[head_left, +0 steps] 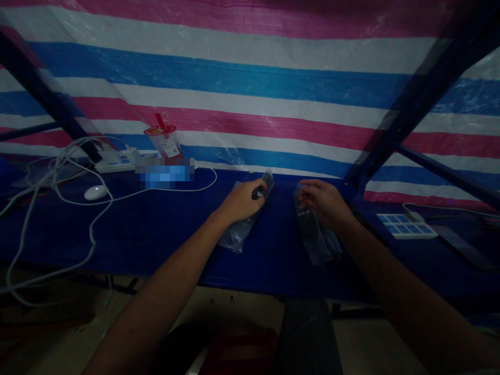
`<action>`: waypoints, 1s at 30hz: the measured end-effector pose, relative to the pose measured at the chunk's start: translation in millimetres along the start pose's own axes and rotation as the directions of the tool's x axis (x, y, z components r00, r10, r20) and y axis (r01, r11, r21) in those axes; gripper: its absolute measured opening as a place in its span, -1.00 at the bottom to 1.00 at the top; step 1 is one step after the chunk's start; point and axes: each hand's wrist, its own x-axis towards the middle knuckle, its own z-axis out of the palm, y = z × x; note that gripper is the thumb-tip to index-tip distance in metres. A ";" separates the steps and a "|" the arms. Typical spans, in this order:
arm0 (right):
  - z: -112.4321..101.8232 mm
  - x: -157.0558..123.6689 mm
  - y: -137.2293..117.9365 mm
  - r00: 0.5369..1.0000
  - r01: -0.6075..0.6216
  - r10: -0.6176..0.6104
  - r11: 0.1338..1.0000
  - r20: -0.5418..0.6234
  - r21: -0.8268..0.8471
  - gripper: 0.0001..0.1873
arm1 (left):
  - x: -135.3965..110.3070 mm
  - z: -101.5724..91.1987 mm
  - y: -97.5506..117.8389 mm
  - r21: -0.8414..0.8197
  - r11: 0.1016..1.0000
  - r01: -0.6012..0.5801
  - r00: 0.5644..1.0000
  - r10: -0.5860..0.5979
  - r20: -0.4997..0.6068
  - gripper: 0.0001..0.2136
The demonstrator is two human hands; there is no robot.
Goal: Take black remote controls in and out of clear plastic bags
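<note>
My left hand (242,200) is closed, its fingers curled at the top of a clear plastic bag (239,237) that lies on the blue table. A small black piece (257,194) shows between the thumb and fingers; its kind is unclear. To the right, a second clear plastic bag (321,242) has a dark, long item (308,221) inside, too dim to name. My right hand (322,200) pinches this bag near its upper end, with the fingertips partly covered by the film. A strip of bare table separates the two bags.
Tangled white cables (58,172), a white mouse-shaped object (96,192), a power strip (117,162) and a lidded cup with red straw (166,143) are at left. Another power strip (406,227) and a dark flat phone-like object (464,247) lie right. Striped sheeting (250,94) hangs behind.
</note>
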 end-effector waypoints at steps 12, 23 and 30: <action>-11.5 -1.3 16.0 0.981 0.152 -0.148 0.173 0.127 -0.973 -0.53 | -0.1 6.3 -6.7 0.336 0.940 -0.052 0.993 0.014 0.114 -0.77; -5.5 -10.7 14.1 0.990 0.138 -0.054 0.142 0.132 -0.980 -0.43 | 0.7 18.2 -17.4 0.286 0.958 0.024 0.998 -0.042 0.057 -0.67; -6.4 -7.2 22.5 0.980 0.184 -0.119 0.280 0.157 -0.942 -0.66 | -1.1 22.0 -17.2 0.334 0.943 0.007 1.000 -0.007 0.000 -0.67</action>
